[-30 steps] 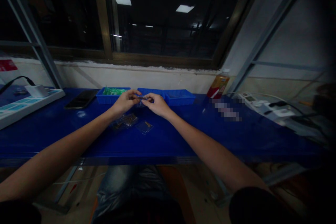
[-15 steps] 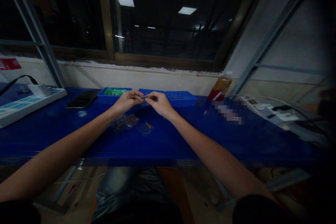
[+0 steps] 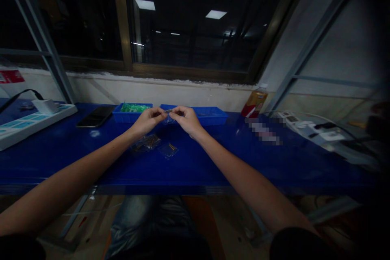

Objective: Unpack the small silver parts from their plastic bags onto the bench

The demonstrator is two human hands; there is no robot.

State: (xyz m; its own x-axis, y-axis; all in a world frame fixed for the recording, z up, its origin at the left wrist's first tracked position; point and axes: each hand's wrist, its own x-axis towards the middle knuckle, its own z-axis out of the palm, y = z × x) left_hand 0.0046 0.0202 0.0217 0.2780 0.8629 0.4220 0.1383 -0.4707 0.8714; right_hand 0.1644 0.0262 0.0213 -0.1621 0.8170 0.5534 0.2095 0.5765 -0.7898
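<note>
My left hand [image 3: 149, 120] and my right hand [image 3: 186, 120] meet in front of the blue bins, fingertips pinched. Between them they grip a small thin metal pin [image 3: 168, 111], one end in each hand; its exact kind is too small to tell. Below my left hand lie several small clear plastic bags [image 3: 149, 142] with brass-coloured pieces inside. A single clear bag [image 3: 168, 150] with brass-coloured pins lies slightly to the right of these.
At the back stand a blue bin [image 3: 122, 118] of green packets, a middle bin partly behind my hands, and a right blue bin [image 3: 213, 120]. A phone [image 3: 95, 117] and white power strip [image 3: 36, 124] lie left. A drink bottle [image 3: 254, 102] and plugged-in power strip [image 3: 326, 134] are right.
Both hands stay at nearly the same spot, the fingers shifting slightly around the thin metal pin. The bags and bins keep their places; the view has tilted a little.
</note>
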